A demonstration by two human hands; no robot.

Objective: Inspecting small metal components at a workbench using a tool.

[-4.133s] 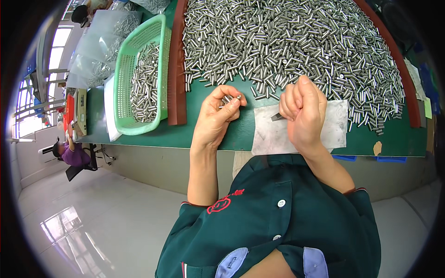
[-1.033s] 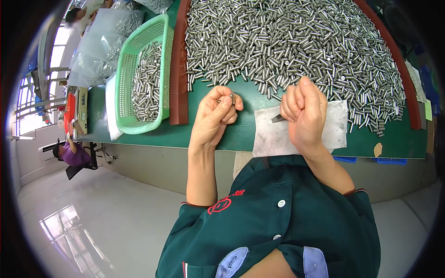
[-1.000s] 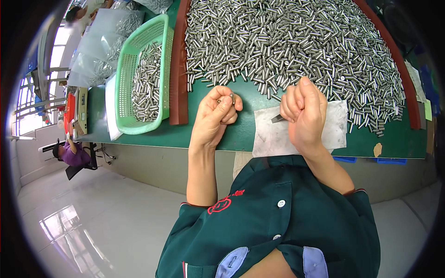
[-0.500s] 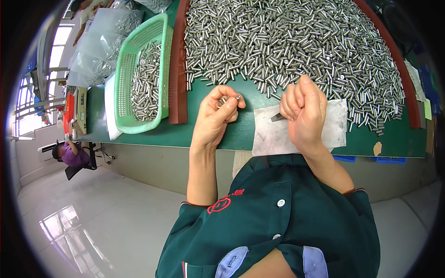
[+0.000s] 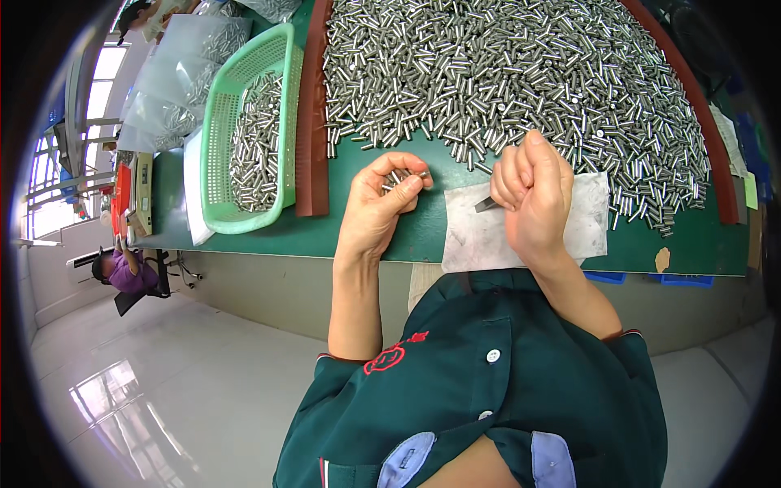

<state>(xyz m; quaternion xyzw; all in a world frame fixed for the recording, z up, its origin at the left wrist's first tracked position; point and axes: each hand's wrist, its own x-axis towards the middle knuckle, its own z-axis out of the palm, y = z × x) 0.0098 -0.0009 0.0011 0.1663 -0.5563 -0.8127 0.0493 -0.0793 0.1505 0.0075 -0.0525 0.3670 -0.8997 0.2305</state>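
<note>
1. Left hand (image 5: 384, 202): curled, thumb and fingers nearly closed, holding a few short metal pins (image 5: 395, 178). It's over the worktop (image 5: 413, 236), just short of the loose pile (image 5: 504, 73).
2. Pin axes: the end at the fingertips points right, its long axis roughly left-right with a slight rise to the right. The others in the grip are partly covered by fingers; can't read each axis.
3. Right hand (image 5: 538, 191): closed fist, thumb side up, around a dark flat-tipped tool (image 5: 486, 204). Tip sticks out left and slightly down; the rest is hidden in the fist.
4. Right hand is above a smudged whitish cloth (image 5: 465, 240); contact can't be told.
5. Pile: pins lying at mixed angles, a few seen end-on. Red-brown strips flank it, left strip (image 5: 312, 154) and right strip (image 5: 706, 134).
6. Surface: green, front edge bowed by the lens. Tan patch (image 5: 662, 260) near that edge, right of the cloth.
7. Left of the left strip: light-green perforated basket (image 5: 213, 163), more pins inside, also mixed directions. Clear plastic bags (image 5: 175, 77) beyond it.
8. Room: pale glossy floor (image 5: 220, 366), windows at far left, seated person in purple (image 5: 133, 274) at left, another person (image 5: 154, 18) partly visible at upper left.
</note>
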